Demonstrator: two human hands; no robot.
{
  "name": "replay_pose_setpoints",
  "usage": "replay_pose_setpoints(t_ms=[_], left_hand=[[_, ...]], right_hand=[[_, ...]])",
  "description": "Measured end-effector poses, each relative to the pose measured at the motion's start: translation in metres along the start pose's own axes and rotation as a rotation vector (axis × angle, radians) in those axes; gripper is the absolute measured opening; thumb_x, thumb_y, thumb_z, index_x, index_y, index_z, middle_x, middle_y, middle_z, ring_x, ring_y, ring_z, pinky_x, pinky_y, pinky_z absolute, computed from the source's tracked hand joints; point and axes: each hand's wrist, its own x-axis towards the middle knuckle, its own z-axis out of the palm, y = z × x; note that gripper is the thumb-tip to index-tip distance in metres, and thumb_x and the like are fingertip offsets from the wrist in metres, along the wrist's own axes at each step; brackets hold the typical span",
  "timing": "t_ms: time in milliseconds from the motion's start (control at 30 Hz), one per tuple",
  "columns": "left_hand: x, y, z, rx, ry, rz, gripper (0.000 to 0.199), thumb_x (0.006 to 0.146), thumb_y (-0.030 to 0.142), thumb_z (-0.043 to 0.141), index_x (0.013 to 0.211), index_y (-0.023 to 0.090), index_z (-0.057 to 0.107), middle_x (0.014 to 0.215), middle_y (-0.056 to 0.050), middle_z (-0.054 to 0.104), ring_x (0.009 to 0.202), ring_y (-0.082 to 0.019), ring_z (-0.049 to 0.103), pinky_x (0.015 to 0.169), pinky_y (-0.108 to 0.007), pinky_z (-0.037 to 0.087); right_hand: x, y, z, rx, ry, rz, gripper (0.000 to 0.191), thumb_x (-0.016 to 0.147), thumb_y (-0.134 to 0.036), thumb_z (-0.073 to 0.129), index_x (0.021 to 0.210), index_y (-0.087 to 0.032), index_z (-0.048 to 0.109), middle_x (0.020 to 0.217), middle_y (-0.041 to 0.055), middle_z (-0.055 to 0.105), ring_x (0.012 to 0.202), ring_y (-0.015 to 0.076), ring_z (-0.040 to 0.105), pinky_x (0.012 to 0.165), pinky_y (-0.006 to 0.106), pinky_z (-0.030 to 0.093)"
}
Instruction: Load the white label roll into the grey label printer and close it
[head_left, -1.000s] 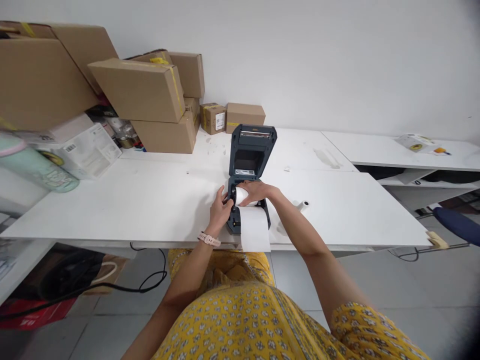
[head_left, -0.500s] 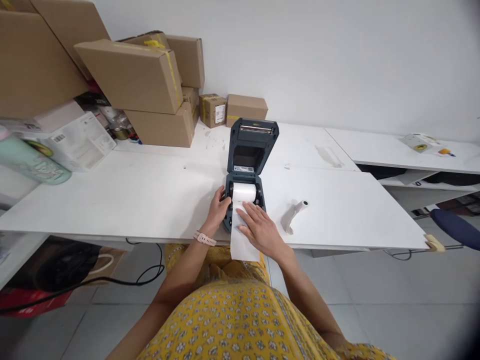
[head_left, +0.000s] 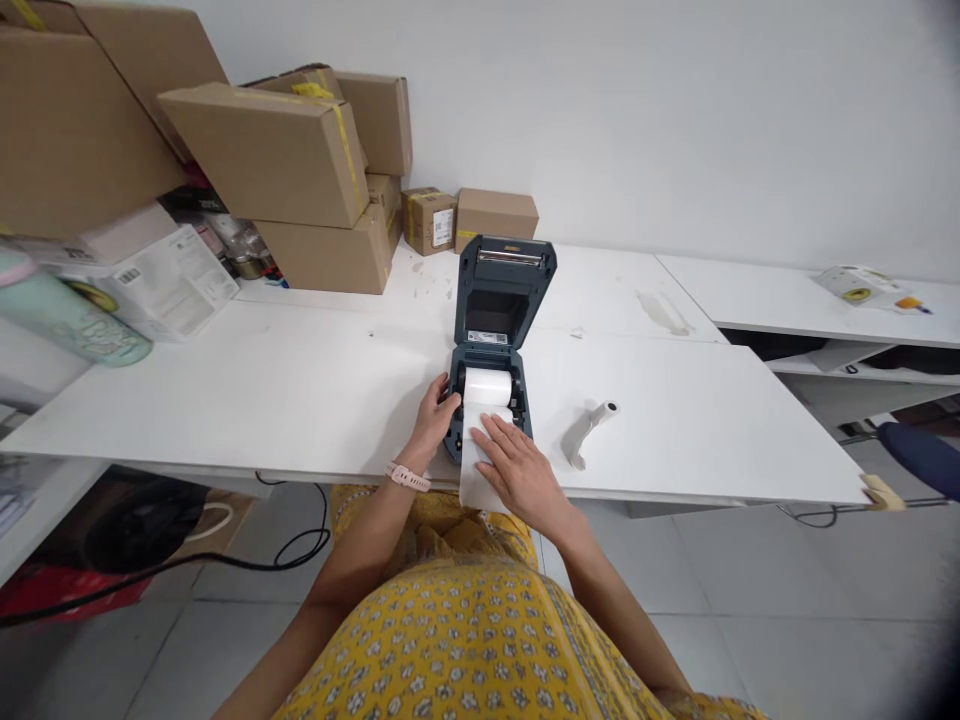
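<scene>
A dark grey label printer [head_left: 525, 357] stands at the table's front edge with its lid [head_left: 504, 290] raised. Inside lies a white paper roll [head_left: 488, 386], and its loose strip [head_left: 474, 470] runs forward over the printer's front and past the table edge. My left hand [head_left: 433, 418] holds the printer's left side, thumb on the rim and fingers along the outside. Flat on the strip rests my right hand [head_left: 517, 470], fingers stretched out and covering its right part. To the right, a small white roll core with a curled paper tail [head_left: 589, 433] lies on the table.
Stacked cardboard boxes [head_left: 270, 160] fill the back left, beside a white carton [head_left: 176, 285] and a mint bottle [head_left: 82, 315]. Two small boxes [head_left: 495, 215] stand against the wall behind the printer. A lower shelf unit [head_left: 832, 350] adjoins on the right. A black cable [head_left: 225, 563] hangs below.
My right hand has shifted slightly to the left on the strip. The strip's free end has drawn up a little. My left hand stays on the printer, and the view has turned slightly left.
</scene>
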Motion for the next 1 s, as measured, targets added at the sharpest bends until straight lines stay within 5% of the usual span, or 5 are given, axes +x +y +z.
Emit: replay_pose_setpoints(t_ms=[667,1000], left_hand=[[-0.01,0.007,0.0,0.018,-0.025,-0.036,0.059,0.09,0.036,0.062,0.145,0.018,0.051,0.153,-0.013,0.055,0.139,-0.027,0.053,0.115,-0.038,0.044],[-0.037,0.01,0.002,0.056,-0.105,0.045,0.079,0.085,0.029,0.066,0.157,0.019,0.034,0.164,-0.013,0.04,0.149,-0.028,0.043,0.124,-0.042,0.035]], right_hand=[[-0.002,0.003,0.002,0.033,-0.015,-0.006,0.059,0.102,-0.049,0.051,0.155,-0.023,0.044,0.164,0.015,0.042,0.152,0.0334,0.041,0.12,0.058,0.043],[-0.002,0.003,0.004,0.056,-0.018,-0.015,0.064,0.1,-0.046,0.057,0.158,-0.024,0.038,0.166,0.0143,0.04,0.154,0.0331,0.038,0.119,0.058,0.043]])
